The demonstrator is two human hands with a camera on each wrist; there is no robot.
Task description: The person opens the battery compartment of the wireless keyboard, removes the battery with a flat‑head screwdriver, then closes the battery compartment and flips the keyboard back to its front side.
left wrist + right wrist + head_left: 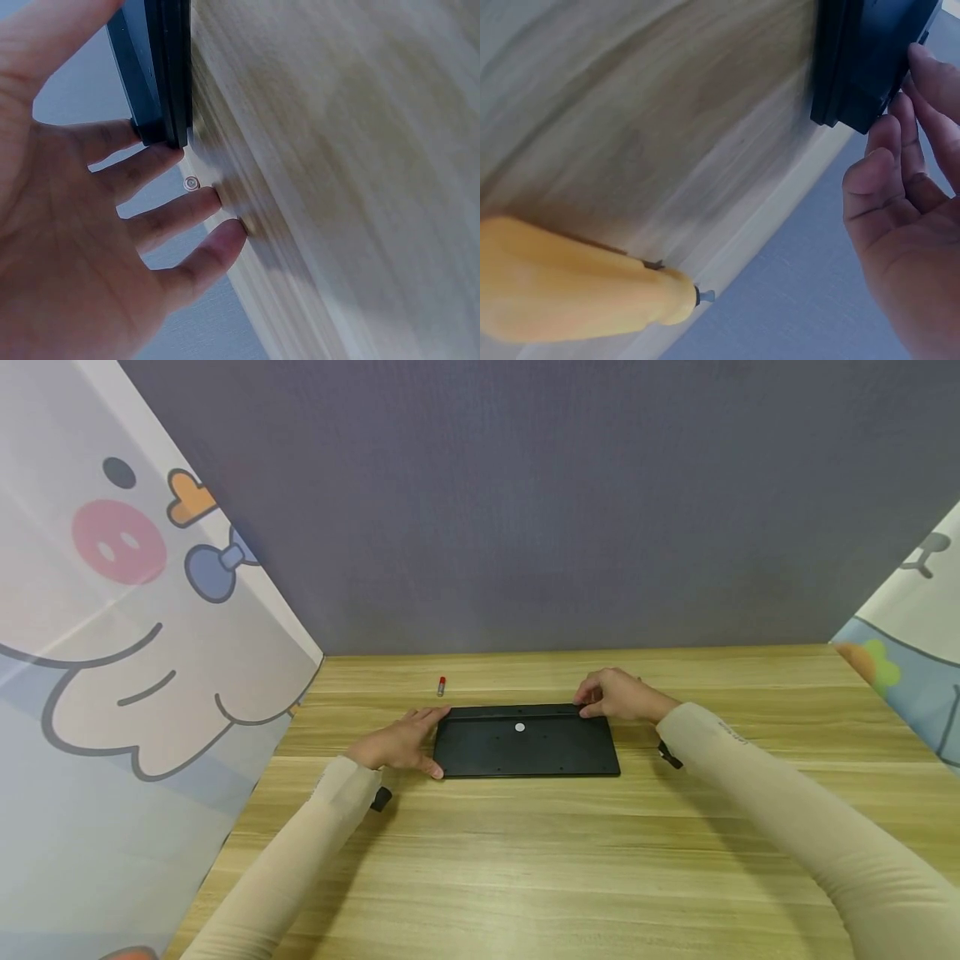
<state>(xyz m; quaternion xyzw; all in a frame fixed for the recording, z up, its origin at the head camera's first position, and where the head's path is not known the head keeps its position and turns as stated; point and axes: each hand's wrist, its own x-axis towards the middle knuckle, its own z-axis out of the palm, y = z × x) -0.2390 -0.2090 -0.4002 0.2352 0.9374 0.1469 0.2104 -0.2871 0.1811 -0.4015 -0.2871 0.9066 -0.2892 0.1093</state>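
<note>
A black keyboard (525, 747) lies face down on the wooden table, its underside with a round white sticker facing up. At its left end my left hand (401, 743) is spread, thumb at the near corner and fingertips by the far corner. In the left wrist view the fingers of the left hand (97, 195) look nearly straight, some touching the keyboard's end (161, 112). My right hand (618, 695) pinches the far edge near the right corner. The right wrist view shows the thumb on top and curled fingers of the right hand (915, 187) against the keyboard (877, 67).
A small red-and-silver battery (441, 686) stands or lies beyond the keyboard's left corner. A yellow rounded object with a small metal tip (585, 285) is on the table near the right wrist, mostly hidden in the head view. A grey panel (562, 527) rises behind the table.
</note>
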